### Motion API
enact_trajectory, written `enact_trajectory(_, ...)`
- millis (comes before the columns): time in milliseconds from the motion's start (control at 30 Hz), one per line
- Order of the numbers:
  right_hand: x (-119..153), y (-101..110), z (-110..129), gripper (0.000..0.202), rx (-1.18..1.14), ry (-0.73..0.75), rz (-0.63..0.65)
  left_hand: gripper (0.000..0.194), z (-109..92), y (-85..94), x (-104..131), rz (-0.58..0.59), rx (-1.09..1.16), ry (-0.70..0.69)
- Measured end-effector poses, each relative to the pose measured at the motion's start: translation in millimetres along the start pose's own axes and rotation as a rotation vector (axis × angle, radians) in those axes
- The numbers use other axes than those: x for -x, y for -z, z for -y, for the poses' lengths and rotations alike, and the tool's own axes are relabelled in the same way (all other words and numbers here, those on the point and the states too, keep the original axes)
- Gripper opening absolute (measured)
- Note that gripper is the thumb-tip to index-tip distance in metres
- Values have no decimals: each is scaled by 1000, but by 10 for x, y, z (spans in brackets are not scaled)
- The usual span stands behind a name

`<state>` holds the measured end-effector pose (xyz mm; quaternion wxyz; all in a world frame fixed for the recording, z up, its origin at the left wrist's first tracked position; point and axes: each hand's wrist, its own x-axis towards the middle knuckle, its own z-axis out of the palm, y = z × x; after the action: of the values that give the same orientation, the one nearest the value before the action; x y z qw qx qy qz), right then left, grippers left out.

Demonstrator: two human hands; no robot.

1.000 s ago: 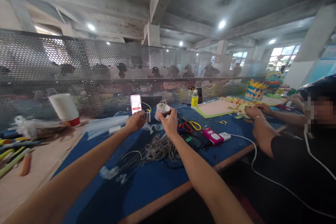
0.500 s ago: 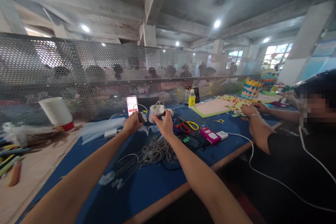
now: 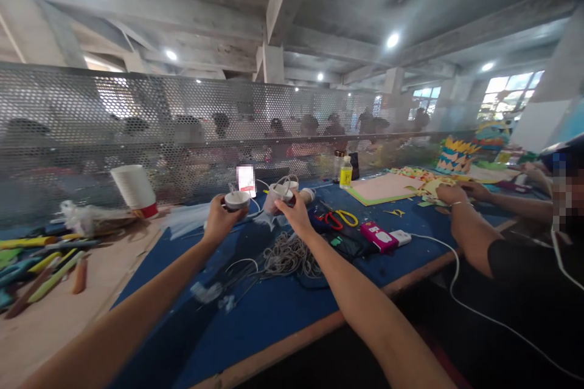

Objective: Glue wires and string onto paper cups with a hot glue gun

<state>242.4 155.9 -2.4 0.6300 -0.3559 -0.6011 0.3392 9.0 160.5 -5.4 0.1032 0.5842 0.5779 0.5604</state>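
My left hand [image 3: 222, 219] is closed around a small round cup-like piece [image 3: 237, 200], white on top with a darker side, held above the blue tabletop [image 3: 182, 310]. My right hand [image 3: 295, 214] grips a similar small white cup-like piece [image 3: 281, 194] between thumb and fingers. Close behind it are whitish cups, with a looped grey cord showing above; their exact shapes are partly hidden by my fingers. A lit phone [image 3: 246, 182] stands upright just beyond my left hand. Below my hands lies a tangled heap of grey cord [image 3: 292, 256].
Stacked paper cups [image 3: 134, 190] and several tools [image 3: 55, 273] are at left. Red-handled and yellow-handled scissors [image 3: 345, 219], a magenta case [image 3: 378, 237] with a white cable and a yellow-labelled bottle [image 3: 345, 174] lie rightward. A co-worker's hands [image 3: 456, 193] handle paper; a perforated metal screen [image 3: 205, 134] stands behind.
The view has turned left. My left hand has tilted its round piece so the white top faces up. My right hand now holds a small piece before the corded cup.
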Motion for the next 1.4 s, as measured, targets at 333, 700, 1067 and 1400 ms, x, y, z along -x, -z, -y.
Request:
enact_trajectory(333, 168, -142, 52, 55, -138, -60, 292, 76, 194, 478, 562, 101, -39, 66)
enact_trajectory(700, 247, -171, 135, 53, -341, -191, 467, 81, 323, 795, 692, 163, -136, -79)
enact_trajectory(1067, 393, -227, 362, 53, -528, -327, 691, 45, -644, 869, 954, 164, 352, 61)
enact_trajectory(1400, 500, -299, 447, 54, -474, -370, 796, 45, -628, 727, 1092, 555, 959, 530)
